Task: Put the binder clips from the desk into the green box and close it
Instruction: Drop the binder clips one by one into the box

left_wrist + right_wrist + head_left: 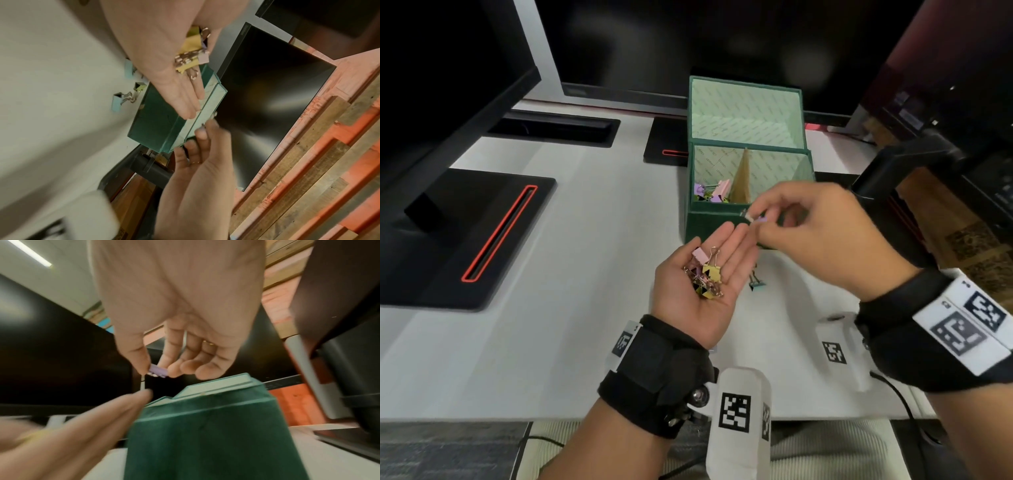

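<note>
The green box (722, 224) stands open on the white desk, lid (746, 109) raised behind it; several coloured binder clips (710, 192) lie in its left compartment. My left hand (705, 274) is held palm up in front of the box, fingers straight, with a heap of binder clips (705, 275) in the palm, seen too in the left wrist view (191, 56). My right hand (808, 233) pinches a purple binder clip (756, 219) between thumb and fingers above the box's front edge (157, 370). More clips (118, 100) lie on the desk beside the box.
A monitor stand (465, 236) with a red-edged slot fills the left of the desk (592, 342). A second black base (667, 144) sits behind the box. A dark monitor (267, 100) rises behind. A black clamp (904, 164) is at the desk's right edge.
</note>
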### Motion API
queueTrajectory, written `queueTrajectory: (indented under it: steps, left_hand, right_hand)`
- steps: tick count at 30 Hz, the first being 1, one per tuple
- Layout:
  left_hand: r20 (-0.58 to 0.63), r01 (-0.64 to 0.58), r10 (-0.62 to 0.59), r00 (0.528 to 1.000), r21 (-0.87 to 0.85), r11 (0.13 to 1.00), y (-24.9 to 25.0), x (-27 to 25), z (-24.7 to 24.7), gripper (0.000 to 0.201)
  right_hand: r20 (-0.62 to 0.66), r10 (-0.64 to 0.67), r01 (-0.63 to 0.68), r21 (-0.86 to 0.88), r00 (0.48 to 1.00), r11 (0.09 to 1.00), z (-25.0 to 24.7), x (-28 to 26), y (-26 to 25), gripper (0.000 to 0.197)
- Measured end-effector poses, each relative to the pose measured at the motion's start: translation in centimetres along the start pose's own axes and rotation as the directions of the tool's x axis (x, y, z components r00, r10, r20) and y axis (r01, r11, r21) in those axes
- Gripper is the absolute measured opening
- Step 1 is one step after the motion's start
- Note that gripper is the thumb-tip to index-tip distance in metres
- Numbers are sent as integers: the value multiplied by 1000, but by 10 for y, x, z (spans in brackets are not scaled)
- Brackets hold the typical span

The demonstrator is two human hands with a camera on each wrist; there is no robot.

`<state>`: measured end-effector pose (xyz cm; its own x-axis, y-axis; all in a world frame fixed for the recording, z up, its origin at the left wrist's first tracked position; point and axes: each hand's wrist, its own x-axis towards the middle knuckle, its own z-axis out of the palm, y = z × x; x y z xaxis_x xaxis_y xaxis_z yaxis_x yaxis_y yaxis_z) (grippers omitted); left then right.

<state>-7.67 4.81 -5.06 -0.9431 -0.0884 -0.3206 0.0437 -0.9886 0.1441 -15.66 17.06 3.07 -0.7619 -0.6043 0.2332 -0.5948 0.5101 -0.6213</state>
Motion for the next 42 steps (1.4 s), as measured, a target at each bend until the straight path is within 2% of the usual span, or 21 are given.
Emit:
queueTrajectory:
  steps: [4, 6, 9, 11, 13, 16, 18, 20, 22, 25, 28, 33, 38, 42]
  left_hand:
    - [12, 46, -46, 999, -12, 999, -4, -3, 0, 45]
    - [14, 67, -67, 998, -7, 998, -7, -4, 2, 45]
    - [14, 65, -65, 998, -17, 998, -7, -4, 3, 46]
    - [9, 50, -50, 999, -26, 998, -4, -3, 2, 46]
    - [-10, 18, -18, 1000, -38, 999, -2, -3, 1, 46]
    - [-7, -7, 6, 1000, -53, 999, -5, -3, 3, 49]
    - [-48, -5, 4, 999, -36, 999, -7, -2, 4, 48]
    - [-71, 5, -5, 997, -4, 1000, -8, -2, 7, 44]
    - [-84, -4, 4, 996, 1, 1000, -8, -5, 9, 42]
    - [-68, -22, 19, 998, -48, 999, -7, -6, 9, 40]
    - [-35, -29, 27, 999, -75, 997, -5, -7, 10, 40]
    - [-5, -32, 32, 999, -80, 996, -2, -5, 12, 46]
    - [-1, -23, 23, 1000, -88, 996, 0, -4, 8, 40]
    - [23, -5, 7, 1000, -81, 997, 4, -2, 5, 47]
  right_hand:
    - [-161, 137, -148, -57, 977, 987, -12, 32, 23, 7]
    - [-163, 182, -203, -123, 970, 971, -16, 44, 27, 7]
    - [52, 263, -227, -366, 963, 902, -16, 47, 22, 12]
    - [153, 207, -122, -438, 966, 891, -15, 36, 9, 21]
    - [211, 89, -6, -363, 973, 932, -14, 20, -11, 18]
    - [415, 13, 66, -176, 910, 982, -5, -2, -36, 18]
    - [513, -4, 121, -195, 859, 973, 3, -10, -42, 29]
    - [542, 9, 160, -264, 841, 951, 10, -13, -43, 38]
    - [515, 9, 160, -283, 857, 946, 14, -14, -41, 36]
    - [426, -16, 143, -268, 905, 953, 17, -15, -37, 22]
    - [351, -31, 97, -174, 936, 980, 18, -15, -33, 13]
    - [200, -2, 3, -8, 980, 1000, 14, -17, -24, 16]
    - [43, 69, -76, 188, 997, 979, 8, -19, -11, 13]
    - [-104, 168, -133, 280, 980, 951, -8, -9, -1, 14]
